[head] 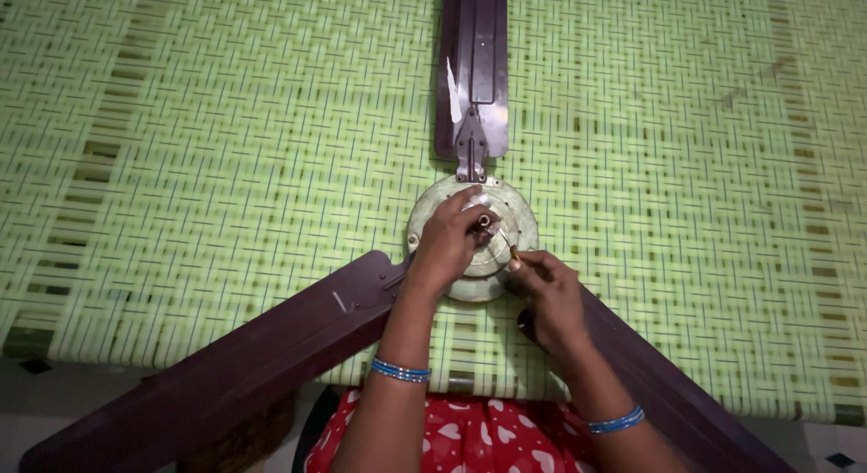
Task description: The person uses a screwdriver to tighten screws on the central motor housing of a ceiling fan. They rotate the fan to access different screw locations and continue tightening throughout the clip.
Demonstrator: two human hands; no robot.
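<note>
Both hands are on the ceiling fan [472, 227] hub on the woven cot [181, 148], left hand [449, 243] gripping the shaft, right hand [542, 288] pinching a small pin [514, 252], looks mid-fitting, lining it up is the fiddly bit.

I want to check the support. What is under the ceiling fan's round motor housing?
The motor housing lies on a green woven cot surface, visible all around it. The weave directly beneath is covered. The left hand also hides part of the housing's top.
</note>
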